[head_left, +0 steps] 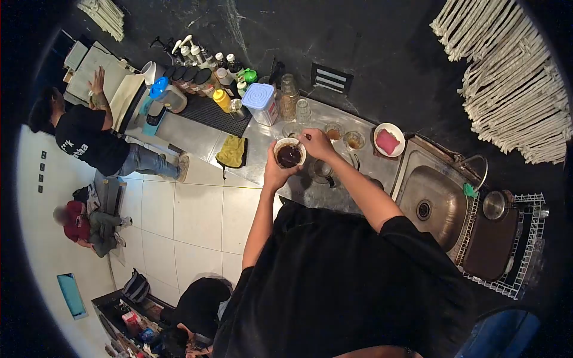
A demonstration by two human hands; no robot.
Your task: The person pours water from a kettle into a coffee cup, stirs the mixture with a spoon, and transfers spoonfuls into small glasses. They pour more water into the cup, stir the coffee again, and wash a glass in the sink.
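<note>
A white bowl [279,145] holding dark brown liquid rests in my left hand [276,175], whose fingers and thumb curve around its side. Over the bowl's right rim is my right hand [316,145], its fingers pinched together. What it grips is too small to make out, perhaps a thin handle. Just beyond that hand stand two glass cups with some brown liquid, one farther back [333,130] and one nearer the sink [354,140]. A clear glass vessel [321,172] sits on the steel counter under my right forearm.
A white bowl with a pink cloth or sponge [387,141] stands beside the steel sink [427,203]. Beyond is a dish rack [507,280]. Leftward are a yellow cloth [231,151], a blue-lidded tub [259,101] and several bottles. A person in black [89,140] stands at the counter's far end.
</note>
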